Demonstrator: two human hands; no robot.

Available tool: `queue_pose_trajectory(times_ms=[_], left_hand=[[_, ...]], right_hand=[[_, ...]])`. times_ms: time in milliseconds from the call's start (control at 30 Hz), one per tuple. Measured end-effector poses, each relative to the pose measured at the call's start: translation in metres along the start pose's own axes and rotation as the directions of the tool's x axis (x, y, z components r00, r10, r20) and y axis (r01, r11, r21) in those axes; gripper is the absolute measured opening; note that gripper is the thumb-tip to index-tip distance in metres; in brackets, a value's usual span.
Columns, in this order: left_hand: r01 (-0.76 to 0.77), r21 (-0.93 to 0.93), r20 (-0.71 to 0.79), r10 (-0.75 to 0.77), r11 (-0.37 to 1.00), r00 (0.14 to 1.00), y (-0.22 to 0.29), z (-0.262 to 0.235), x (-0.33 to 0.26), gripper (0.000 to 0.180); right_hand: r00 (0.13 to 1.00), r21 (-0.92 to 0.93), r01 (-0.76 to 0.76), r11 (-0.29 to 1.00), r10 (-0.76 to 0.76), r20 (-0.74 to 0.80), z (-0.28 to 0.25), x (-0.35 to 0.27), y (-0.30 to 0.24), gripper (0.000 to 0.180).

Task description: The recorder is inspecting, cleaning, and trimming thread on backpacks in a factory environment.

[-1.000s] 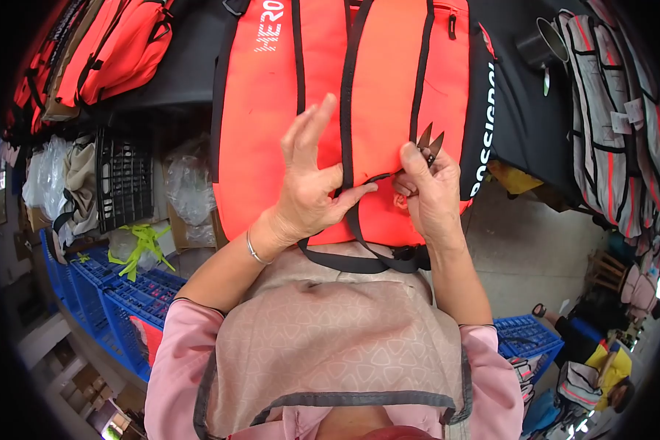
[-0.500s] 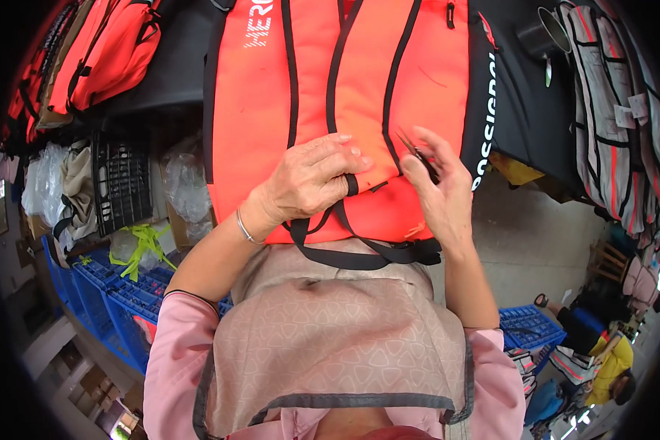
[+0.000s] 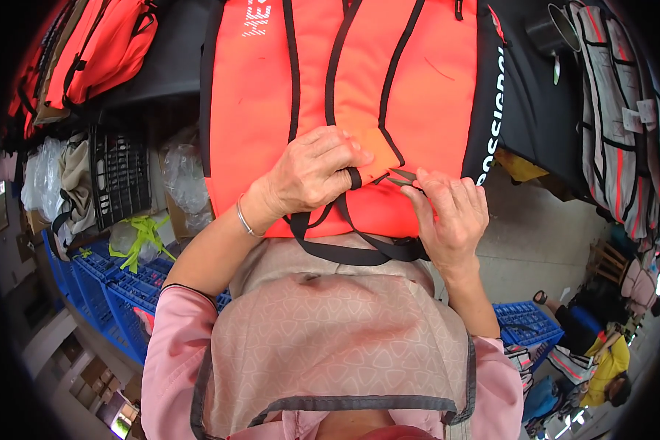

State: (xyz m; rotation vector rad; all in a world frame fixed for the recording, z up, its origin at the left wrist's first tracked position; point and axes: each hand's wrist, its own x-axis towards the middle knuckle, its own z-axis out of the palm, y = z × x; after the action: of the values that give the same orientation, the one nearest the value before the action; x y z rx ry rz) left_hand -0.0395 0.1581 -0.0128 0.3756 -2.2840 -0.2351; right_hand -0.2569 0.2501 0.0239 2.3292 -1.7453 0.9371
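Note:
A bright orange-red backpack (image 3: pixel 249 103) with black sides lies before me, its shoulder straps facing up. My left hand (image 3: pixel 308 172) is closed on the lower end of one padded shoulder strap (image 3: pixel 359 73), which has black edging. Between the fingers and thumb of my right hand (image 3: pixel 451 213) is a pair of thread snips (image 3: pixel 402 177). The snips' tips point left, close to the strap's lower corner, and their blades are slightly apart. Black webbing (image 3: pixel 337 254) hangs in a loop below my hands, over my patterned apron (image 3: pixel 337 330).
More orange-red bags (image 3: pixel 114 62) are piled at the far left, and grey bags (image 3: pixel 616 110) at the far right near a dark cylindrical container (image 3: pixel 546 37). A black crate (image 3: pixel 122 176) and blue crates (image 3: pixel 128 290) stand left. A person in yellow (image 3: pixel 610 367) is at the lower right.
My right hand has turned and brought the snips from upright to pointing left at the strap's lower end. My left hand keeps its grip. The backpack sits slightly higher in the view.

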Motion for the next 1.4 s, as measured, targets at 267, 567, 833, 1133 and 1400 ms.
queue_pose_trajectory(times_ms=[267,567,833,1133,1400], left_hand=[[0.015,0.013,-0.002,-0.015,1.0,1.0,-0.001,0.003,-0.004,0.015],[0.544,-0.411,0.16,-0.53,0.731,0.833,0.004,-0.01,0.013,0.016],[0.647,-0.555,0.157,-0.698,0.523,0.699,0.01,0.003,0.017,0.042],[0.619,-0.507,0.061,-0.691,0.6,0.72,0.008,0.007,0.021,0.041],[0.669,-0.524,0.113,-0.735,0.527,0.668,0.012,0.007,0.027,0.044]], right_hand=[[0.999,-0.002,0.04,0.999,-0.04,0.031,0.0,0.005,0.002,0.031],[0.696,0.758,-0.638,0.133,0.522,0.494,-0.005,0.018,0.016,0.041],[0.854,0.636,-0.519,0.571,0.323,0.407,-0.011,0.025,-0.022,0.051],[0.756,0.572,-0.625,0.531,0.23,0.613,-0.029,0.026,-0.009,0.029],[0.785,0.512,-0.619,0.596,0.454,0.422,0.014,0.034,0.01,0.053]])
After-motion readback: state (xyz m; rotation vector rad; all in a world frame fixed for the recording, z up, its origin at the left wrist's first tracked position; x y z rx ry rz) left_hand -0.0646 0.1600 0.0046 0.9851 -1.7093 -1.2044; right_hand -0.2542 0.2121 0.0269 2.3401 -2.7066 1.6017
